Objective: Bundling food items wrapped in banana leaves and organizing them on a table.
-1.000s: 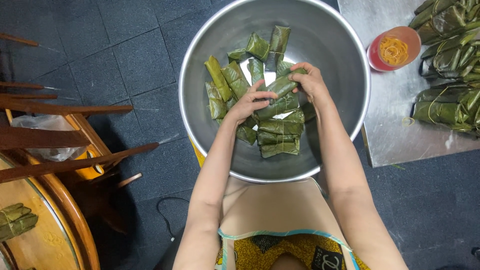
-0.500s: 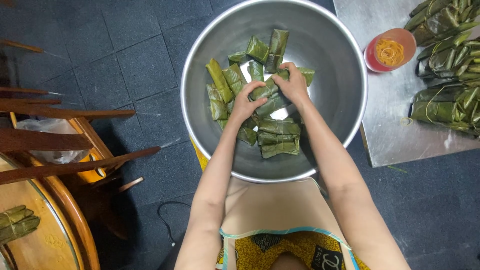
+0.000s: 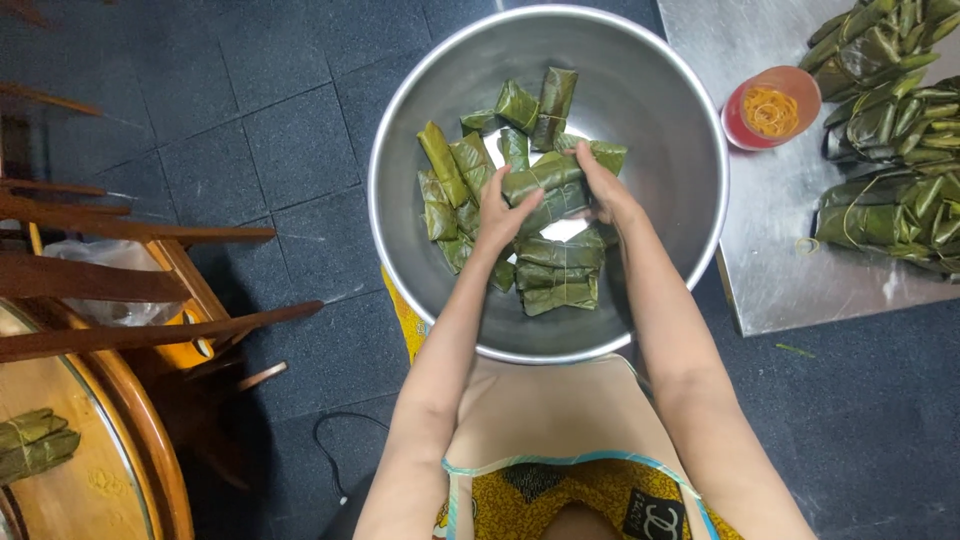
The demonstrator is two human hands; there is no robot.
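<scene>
Since half a second ago our right hand [image 3: 604, 190] has slid from the top of the leaf-wrapped parcel [image 3: 543, 173] to its right end, and our left hand [image 3: 497, 215] has crept up under its left end. Both hands now close on the parcel, holding it just above the other green parcels [image 3: 555, 272] in the steel bowl [image 3: 690, 120]. To the right, on a metal table [image 3: 780, 270], we see a red cup of rubber bands [image 3: 770, 108] beside more stacked parcels [image 3: 890, 130].
</scene>
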